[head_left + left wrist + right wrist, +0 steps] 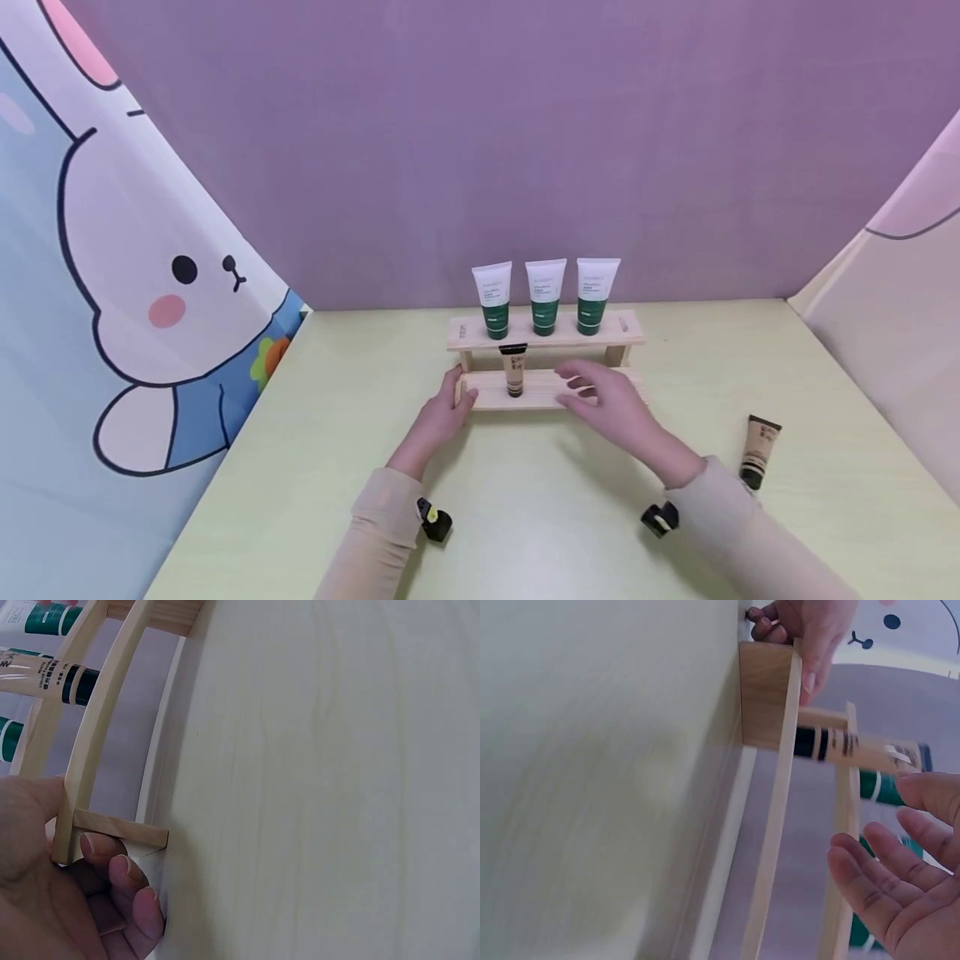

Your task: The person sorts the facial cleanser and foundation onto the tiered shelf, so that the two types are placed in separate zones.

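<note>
A two-tier wooden rack (487,402) stands near the back of the table. My left hand (442,414) grips the left end of its lower shelf, thumb on top and fingers curled beneath, as the left wrist view shows. One small beige tube (514,372) with a black cap stands cap-down on that lower shelf, left of the middle. Over the shelf's right part hovers my right hand (611,406), fingers loosely bent and holding nothing. On the upper shelf, three white-and-green tubes (492,292) stand cap-down in a row.
Another beige tube (754,450) with a dark cap lies on the table (322,467) to the right, beyond my right forearm. A purple cloth (480,150) hangs behind the table, and a rabbit-print cloth (135,275) hangs at the left.
</note>
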{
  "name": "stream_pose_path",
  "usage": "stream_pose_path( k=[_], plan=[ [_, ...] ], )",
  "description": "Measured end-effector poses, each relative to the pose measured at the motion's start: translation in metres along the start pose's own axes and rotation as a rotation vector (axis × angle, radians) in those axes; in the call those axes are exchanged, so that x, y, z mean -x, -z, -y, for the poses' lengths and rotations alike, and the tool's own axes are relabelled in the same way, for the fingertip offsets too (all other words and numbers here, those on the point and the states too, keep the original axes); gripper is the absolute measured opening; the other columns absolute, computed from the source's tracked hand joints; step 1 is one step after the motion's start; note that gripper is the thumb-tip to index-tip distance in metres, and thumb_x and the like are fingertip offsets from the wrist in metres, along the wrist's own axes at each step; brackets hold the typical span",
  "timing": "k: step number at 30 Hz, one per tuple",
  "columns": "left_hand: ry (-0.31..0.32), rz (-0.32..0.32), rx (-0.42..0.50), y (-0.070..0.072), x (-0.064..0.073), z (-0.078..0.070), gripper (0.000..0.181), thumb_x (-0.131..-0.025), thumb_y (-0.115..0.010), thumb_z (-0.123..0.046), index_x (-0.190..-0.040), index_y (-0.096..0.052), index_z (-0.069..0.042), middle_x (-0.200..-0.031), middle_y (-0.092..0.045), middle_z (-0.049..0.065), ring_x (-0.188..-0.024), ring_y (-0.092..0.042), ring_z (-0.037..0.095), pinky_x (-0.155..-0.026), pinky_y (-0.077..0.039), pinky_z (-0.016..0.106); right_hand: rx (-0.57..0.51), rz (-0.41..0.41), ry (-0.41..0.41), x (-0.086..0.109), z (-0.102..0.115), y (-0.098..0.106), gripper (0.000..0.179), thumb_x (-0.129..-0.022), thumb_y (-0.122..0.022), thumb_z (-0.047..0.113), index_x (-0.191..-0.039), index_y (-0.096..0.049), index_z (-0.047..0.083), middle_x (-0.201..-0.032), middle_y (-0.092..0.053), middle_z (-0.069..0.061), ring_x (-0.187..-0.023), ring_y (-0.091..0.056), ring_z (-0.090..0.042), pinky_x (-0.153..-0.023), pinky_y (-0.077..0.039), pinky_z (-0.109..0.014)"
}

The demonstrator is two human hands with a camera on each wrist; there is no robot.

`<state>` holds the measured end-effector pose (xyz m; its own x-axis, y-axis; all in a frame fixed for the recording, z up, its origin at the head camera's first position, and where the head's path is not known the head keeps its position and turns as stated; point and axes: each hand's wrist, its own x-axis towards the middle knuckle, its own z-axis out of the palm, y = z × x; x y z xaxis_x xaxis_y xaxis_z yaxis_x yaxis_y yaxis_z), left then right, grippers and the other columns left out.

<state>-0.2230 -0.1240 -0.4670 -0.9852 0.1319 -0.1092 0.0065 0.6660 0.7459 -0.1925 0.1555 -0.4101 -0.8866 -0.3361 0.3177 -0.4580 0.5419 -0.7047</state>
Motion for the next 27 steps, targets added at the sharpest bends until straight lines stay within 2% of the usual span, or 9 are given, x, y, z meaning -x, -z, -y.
stream_pose_path(
  k=[5,10,16,19,23,27],
  plan=[
    [0.001,0.005,0.0,0.001,-0.002,0.001,0.061,-0.103,-0.042,-0.045,-0.156,-0.018,-0.025,-0.142,-0.047,0.027,-0.127,-0.046,0.047,-0.101,-0.036,0.062,0.046,-0.025,-0.02,0.029,-0.014,0.031,0.029,-0.087,-0.071,0.002,-0.116,-0.064,-0.001,-0.113,-0.067,-0.017,-0.096,-0.067,-0.032,-0.08,-0.056,-0.042],
    [-0.001,0.013,0.006,0.001,-0.003,0.001,0.062,-0.103,-0.042,-0.046,-0.156,-0.017,-0.025,-0.141,-0.048,0.026,-0.127,-0.046,0.046,-0.102,-0.036,0.062,0.149,-0.072,-0.085,0.061,-0.031,0.061,0.029,-0.087,-0.071,0.003,-0.116,-0.064,0.0,-0.111,-0.068,-0.016,-0.092,-0.068,-0.033,-0.077,-0.056,-0.043],
    [-0.009,0.011,0.0,0.004,-0.002,0.0,0.062,-0.103,-0.041,-0.045,-0.156,-0.018,-0.022,-0.142,-0.046,0.028,-0.127,-0.045,0.048,-0.102,-0.036,0.062,0.258,-0.115,-0.195,0.091,-0.047,0.094,0.029,-0.087,-0.073,0.011,-0.114,-0.065,0.002,-0.106,-0.069,-0.017,-0.082,-0.069,-0.025,-0.066,-0.056,-0.032],
    [-0.015,0.012,0.001,0.004,-0.003,0.0,0.062,-0.103,-0.041,-0.044,-0.155,-0.018,-0.021,-0.142,-0.045,0.028,-0.127,-0.045,0.048,-0.102,-0.036,0.062,0.282,-0.099,-0.271,0.104,-0.057,0.107,0.032,-0.089,-0.073,0.015,-0.116,-0.064,0.001,-0.105,-0.069,-0.018,-0.081,-0.069,-0.026,-0.063,-0.053,-0.027],
    [-0.012,0.025,0.001,0.003,-0.004,0.0,0.062,-0.103,-0.041,-0.044,-0.155,-0.017,-0.021,-0.143,-0.044,0.028,-0.127,-0.045,0.048,-0.102,-0.036,0.061,0.326,-0.05,-0.38,0.119,-0.071,0.12,0.039,-0.09,-0.07,0.019,-0.12,-0.059,-0.004,-0.102,-0.067,-0.02,-0.084,-0.068,-0.034,-0.061,-0.051,-0.034],
    [-0.005,0.024,0.006,0.003,-0.003,-0.001,0.061,-0.103,-0.042,-0.044,-0.155,-0.018,-0.021,-0.143,-0.044,0.028,-0.128,-0.045,0.048,-0.102,-0.035,0.062,0.383,-0.004,-0.453,0.128,-0.083,0.129,0.039,-0.092,-0.066,0.021,-0.117,-0.057,-0.007,-0.094,-0.068,-0.016,-0.079,-0.066,-0.032,-0.062,-0.046,-0.039]
  ],
)
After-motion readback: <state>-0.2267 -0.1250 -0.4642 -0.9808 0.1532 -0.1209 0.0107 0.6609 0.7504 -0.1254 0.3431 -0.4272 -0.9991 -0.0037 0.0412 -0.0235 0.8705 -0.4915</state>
